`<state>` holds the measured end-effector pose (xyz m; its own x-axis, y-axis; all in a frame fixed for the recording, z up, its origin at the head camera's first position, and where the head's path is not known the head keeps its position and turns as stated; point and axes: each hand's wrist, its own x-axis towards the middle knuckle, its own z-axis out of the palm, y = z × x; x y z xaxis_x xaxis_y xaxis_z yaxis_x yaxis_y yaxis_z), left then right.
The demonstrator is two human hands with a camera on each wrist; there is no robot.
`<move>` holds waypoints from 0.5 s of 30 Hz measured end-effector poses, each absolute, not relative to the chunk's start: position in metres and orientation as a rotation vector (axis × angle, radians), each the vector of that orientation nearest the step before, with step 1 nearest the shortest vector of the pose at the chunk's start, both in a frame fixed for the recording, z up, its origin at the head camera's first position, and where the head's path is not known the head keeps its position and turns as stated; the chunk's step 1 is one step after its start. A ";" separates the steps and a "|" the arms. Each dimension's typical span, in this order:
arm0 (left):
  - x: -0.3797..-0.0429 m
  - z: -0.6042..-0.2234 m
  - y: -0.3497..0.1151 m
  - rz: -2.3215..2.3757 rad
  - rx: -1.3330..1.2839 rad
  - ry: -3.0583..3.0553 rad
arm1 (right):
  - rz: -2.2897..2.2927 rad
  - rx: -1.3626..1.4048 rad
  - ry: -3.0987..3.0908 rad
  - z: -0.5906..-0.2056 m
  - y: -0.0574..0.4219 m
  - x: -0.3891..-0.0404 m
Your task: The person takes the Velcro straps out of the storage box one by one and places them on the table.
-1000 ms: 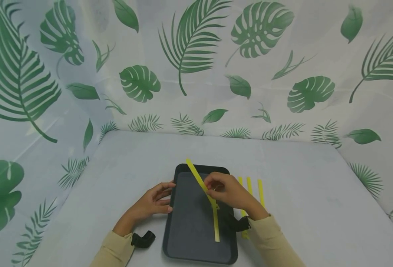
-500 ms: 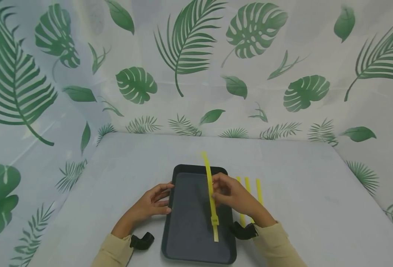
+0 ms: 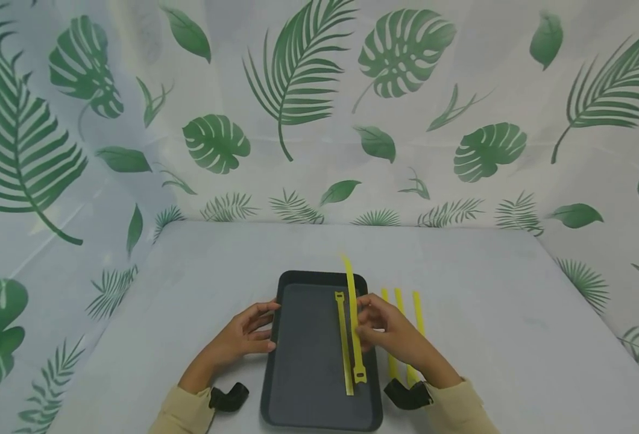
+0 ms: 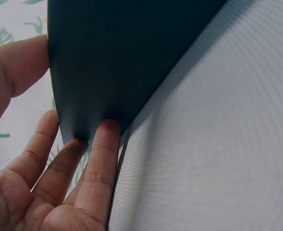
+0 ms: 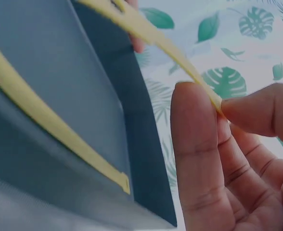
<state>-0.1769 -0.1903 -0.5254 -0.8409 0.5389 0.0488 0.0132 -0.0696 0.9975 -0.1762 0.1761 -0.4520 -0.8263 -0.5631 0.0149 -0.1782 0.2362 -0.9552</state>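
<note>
A dark grey tray (image 3: pixel 308 355) lies lengthwise on the white table. My left hand (image 3: pixel 243 337) touches its left side with fingers spread; in the left wrist view the fingertips (image 4: pixel 106 139) rest against the tray's outer wall. Between thumb and fingers, my right hand (image 3: pixel 392 331) pinches a yellow cable tie (image 3: pixel 353 307) over the tray's right side. Its slotted head points toward me and its thin tail away. A second yellow cable tie (image 3: pixel 343 337) lies in the tray just left of the held one, slotted head at the far end.
Right of the tray, several yellow cable ties (image 3: pixel 419 313) lie side by side on the table, partly hidden by the right hand and wrist. Black wrist cameras (image 3: pixel 229 398) sit on both wrists. Leaf-printed cloth (image 3: pixel 298 150) surrounds the table at back and sides.
The held cable tie has swung from a leftward slant to nearly straight, moving right and toward me with the right hand. The tie lying in the tray is now uncovered. The left hand stays put.
</note>
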 end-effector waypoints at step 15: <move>-0.175 -0.525 -0.188 1.962 0.595 1.853 | -1.737 -0.640 2.207 -0.455 0.217 -0.161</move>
<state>-0.1751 -0.1883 -0.5246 -0.8399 0.5407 0.0475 0.0164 -0.0621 0.9979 -0.1607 0.2174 -0.4549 -0.8690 -0.4904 0.0660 -0.1793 0.1878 -0.9657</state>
